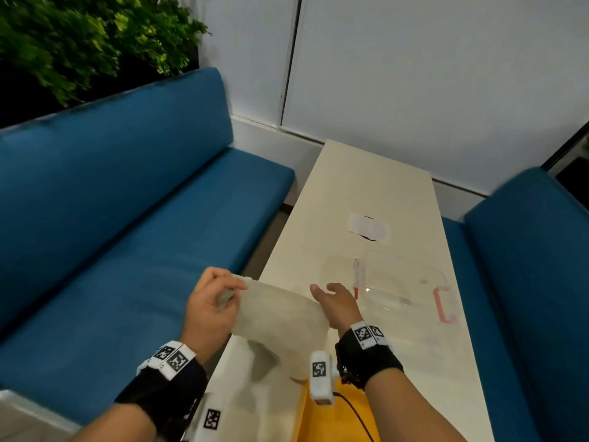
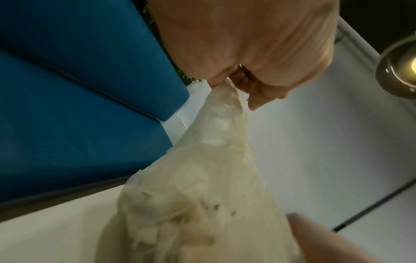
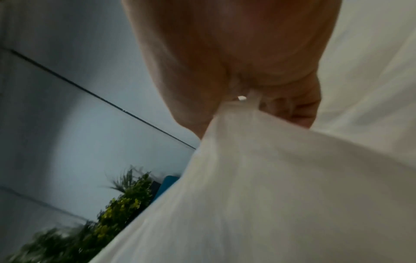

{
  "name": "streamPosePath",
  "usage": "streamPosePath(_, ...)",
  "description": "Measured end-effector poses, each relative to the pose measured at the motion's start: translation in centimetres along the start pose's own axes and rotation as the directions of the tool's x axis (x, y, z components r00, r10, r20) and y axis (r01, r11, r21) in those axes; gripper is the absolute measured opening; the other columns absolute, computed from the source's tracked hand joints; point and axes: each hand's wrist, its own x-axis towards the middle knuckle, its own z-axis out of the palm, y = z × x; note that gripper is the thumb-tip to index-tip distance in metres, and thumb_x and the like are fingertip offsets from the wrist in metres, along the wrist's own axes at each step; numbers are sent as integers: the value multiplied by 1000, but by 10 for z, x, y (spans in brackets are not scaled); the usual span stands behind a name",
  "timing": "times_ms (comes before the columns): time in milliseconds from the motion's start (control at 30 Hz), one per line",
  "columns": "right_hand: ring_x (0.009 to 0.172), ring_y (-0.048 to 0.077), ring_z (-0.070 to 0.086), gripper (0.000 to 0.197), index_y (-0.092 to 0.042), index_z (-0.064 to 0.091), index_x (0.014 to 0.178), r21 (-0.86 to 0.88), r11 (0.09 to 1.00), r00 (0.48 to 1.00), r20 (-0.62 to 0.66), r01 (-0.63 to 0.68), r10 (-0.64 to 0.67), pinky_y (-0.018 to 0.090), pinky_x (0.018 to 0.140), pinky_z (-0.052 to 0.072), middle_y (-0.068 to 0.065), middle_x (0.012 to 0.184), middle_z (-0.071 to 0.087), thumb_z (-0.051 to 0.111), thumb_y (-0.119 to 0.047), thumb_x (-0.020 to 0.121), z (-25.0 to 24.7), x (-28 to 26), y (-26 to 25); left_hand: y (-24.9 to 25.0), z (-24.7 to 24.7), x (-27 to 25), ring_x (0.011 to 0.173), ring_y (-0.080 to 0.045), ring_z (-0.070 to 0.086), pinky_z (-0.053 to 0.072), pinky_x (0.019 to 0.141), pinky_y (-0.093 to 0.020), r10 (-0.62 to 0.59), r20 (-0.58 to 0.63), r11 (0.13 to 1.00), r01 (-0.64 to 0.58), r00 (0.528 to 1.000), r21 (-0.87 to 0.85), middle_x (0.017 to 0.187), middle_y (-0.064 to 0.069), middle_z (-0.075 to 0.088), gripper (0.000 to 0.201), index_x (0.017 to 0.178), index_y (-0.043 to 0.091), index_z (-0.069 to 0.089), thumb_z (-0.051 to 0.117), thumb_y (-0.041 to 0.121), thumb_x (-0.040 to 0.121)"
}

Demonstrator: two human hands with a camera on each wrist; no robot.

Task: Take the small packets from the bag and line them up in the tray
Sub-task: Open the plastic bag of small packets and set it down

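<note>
From the head view, the left hand point(image 1: 212, 306) and right hand point(image 1: 336, 303) hold the bag point(image 1: 280, 317) taut at its top corners above the table point(image 1: 366, 193) edge; the clear tray point(image 1: 414, 282) lies just beyond. A slipped corner could spill packets off the edge. At the left wrist, fingers point(image 2: 258, 92) pinch bunched film. At the right wrist, the hand point(image 3: 236, 62) likewise grips the bag; packets show only vaguely.
</note>
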Motion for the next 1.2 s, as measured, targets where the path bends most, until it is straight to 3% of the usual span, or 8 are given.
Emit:
streamPosePath(167,66,16,65,22,-8,73,98,139,970,980,-31,201,-198,21,57,53,9,81,70,66,5,82,-1,-15,-22,8,-16,19,80,-1,45,44,78,-8,-195,-145,972,210,970,104,111,0,39,59,108,36,72,74,-13,76)
streamPosePath(300,58,13,63,20,-8,72,96,157,910,923,-25,384,-385,24,55,51,8,75,64,60,5,88,-15,-33,-41,1,-37,29,106,-9,55,47,81,-19,-414,65,882,383,908,275,129,5,44,50,122,37,68,80,7,83)
streamPosePath(400,69,13,70,10,-16,72,98,16,913,911,62,407,-407,32,67,60,2,87,70,71,-16,89,-21,-40,-43,-7,-52,32,106,-9,64,49,84,-23,-544,237,809,428,805,404,122,7,64,41,119,34,68,83,22,83)
streamPosePath(667,126,6,48,87,-37,53,135,-557,645,825,520,523,-220,30,107,40,-19,134,50,78,-72,59,25,-76,-24,-9,-69,21,78,1,65,47,68,-17,-716,459,608,147,526,780,85,17,71,21,90,37,71,82,27,76)
streamPosePath(767,120,11,51,85,-36,53,134,-633,483,783,582,605,-218,36,102,43,-13,129,53,72,-74,60,50,-89,-16,-12,-76,12,75,3,65,47,67,-16,-688,463,637,160,558,754,81,17,70,11,84,36,73,80,30,78)
streamPosePath(833,111,18,57,45,-28,65,118,-647,395,756,594,652,-274,34,93,47,-5,119,61,71,-49,78,64,-93,-13,-11,-83,9,82,2,67,52,72,-18,-656,475,678,180,586,713,84,18,72,8,86,37,75,80,37,80)
streamPosePath(967,95,19,61,15,-24,69,91,-615,454,764,499,645,-409,33,83,51,-6,101,64,56,-17,89,63,-90,-26,-10,-101,8,80,1,68,53,75,-19,-634,558,733,186,536,654,79,22,72,15,84,41,74,85,42,75)
streamPosePath(1200,86,16,57,14,-23,64,84,-615,437,709,305,656,-636,36,79,51,-9,90,57,57,-13,90,1,-81,-94,23,-79,37,72,1,63,49,72,-19,-299,383,921,160,874,354,75,17,73,13,78,34,75,76,31,90)
